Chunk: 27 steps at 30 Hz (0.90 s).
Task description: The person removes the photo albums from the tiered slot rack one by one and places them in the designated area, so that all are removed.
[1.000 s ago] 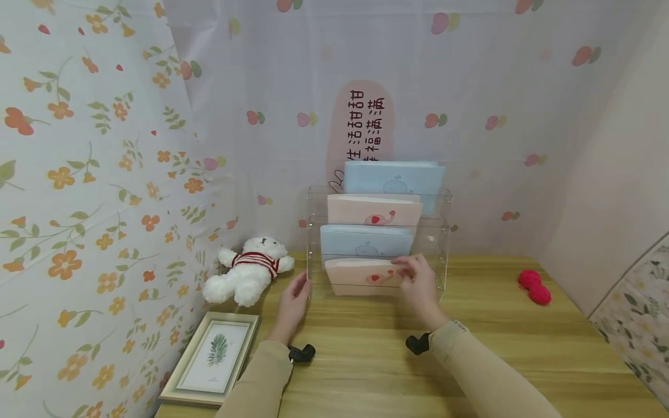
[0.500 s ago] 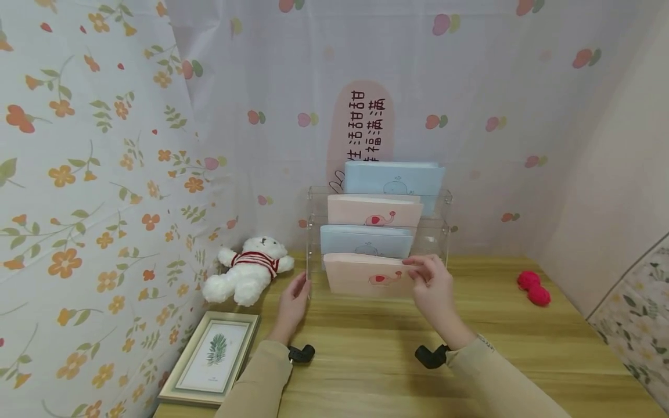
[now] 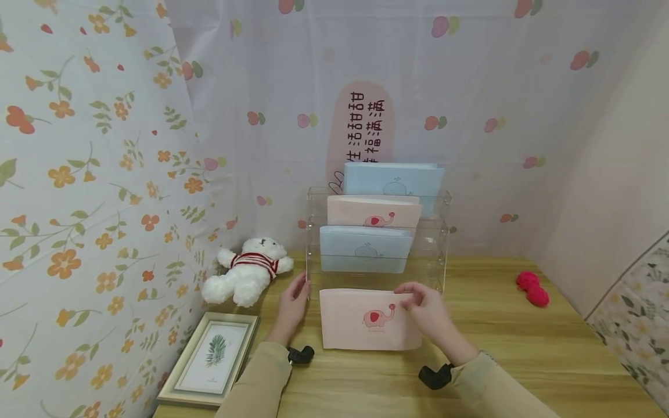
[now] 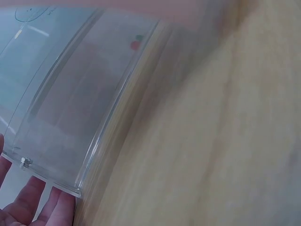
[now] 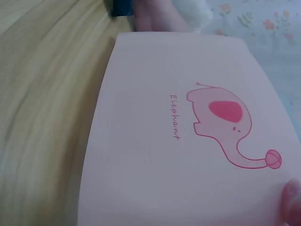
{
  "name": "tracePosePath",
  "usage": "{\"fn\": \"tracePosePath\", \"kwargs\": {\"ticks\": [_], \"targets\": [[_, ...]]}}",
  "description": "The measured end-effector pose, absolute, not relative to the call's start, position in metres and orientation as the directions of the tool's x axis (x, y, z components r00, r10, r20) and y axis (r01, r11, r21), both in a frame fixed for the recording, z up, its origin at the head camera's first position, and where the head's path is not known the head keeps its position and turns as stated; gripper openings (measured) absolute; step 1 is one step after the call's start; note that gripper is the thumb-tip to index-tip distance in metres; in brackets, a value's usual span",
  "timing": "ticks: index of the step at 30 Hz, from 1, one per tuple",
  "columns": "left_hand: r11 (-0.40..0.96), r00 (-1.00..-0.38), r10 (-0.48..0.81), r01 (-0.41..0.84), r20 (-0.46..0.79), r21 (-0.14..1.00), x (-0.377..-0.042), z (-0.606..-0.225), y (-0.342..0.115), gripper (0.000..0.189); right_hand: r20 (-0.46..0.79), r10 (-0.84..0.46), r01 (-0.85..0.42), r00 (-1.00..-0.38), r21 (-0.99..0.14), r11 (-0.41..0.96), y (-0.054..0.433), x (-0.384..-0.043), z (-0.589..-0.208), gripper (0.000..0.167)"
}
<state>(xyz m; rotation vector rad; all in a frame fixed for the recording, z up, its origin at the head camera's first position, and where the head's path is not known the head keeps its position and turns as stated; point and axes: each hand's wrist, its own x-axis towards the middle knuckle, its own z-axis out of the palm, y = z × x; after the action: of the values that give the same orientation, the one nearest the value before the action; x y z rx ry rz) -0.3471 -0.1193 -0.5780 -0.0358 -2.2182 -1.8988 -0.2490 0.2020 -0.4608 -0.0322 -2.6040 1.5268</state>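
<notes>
A pink notebook (image 3: pixel 347 319) printed with a red elephant stands upright before the clear rack (image 3: pixel 308 232). My right hand (image 3: pixel 428 313) pinches its upper right edge; in the right wrist view the thumb (image 5: pixel 291 205) lies on the cover. My left hand (image 3: pixel 292 305) rests against the rack's left side, its fingers (image 4: pixel 28 200) touching the outside of the panel in the left wrist view. Still in the rack are a blue whale notebook (image 3: pixel 340 249), a pink notebook (image 3: pixel 350 209) above it, and another blue one (image 3: pixel 366 180) at the top.
On the wooden table (image 3: pixel 486 360), a white teddy bear (image 3: pixel 251 270) lies left of the rack, with a picture frame (image 3: pixel 209 360) nearer me. A bright pink yarn bundle (image 3: pixel 533 288) sits at the right. Patterned curtains (image 3: pixel 261 75) hang behind and beside the table.
My right hand has drawn the pink notebook up out of the rack's lowest slot and brought it forward and down towards me. My left hand has stayed at the rack's side.
</notes>
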Motion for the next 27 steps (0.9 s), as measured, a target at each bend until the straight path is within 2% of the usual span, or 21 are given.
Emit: {"fn": "tracePosePath", "kwargs": {"ticks": [7,15,27], "targets": [[0.179,-0.979,-0.108,0.153,0.174,0.972,-0.346,-0.579,-0.118,0.044,0.06,0.071,-0.014,-0.996,-0.854,0.52,0.204,-0.256,-0.48,0.022],[0.173,-0.979,-0.11,0.151,0.172,0.973,-0.346,-0.577,-0.118,0.044,0.187,-0.055,-0.173,-0.981,-0.697,0.696,0.21,-0.268,-0.499,0.024],[0.179,-0.977,-0.128,0.147,0.171,0.973,-0.345,-0.579,-0.119,0.045,0.119,-0.137,-0.181,-0.983,-0.588,0.789,0.218,-0.284,-0.528,0.028]]}}
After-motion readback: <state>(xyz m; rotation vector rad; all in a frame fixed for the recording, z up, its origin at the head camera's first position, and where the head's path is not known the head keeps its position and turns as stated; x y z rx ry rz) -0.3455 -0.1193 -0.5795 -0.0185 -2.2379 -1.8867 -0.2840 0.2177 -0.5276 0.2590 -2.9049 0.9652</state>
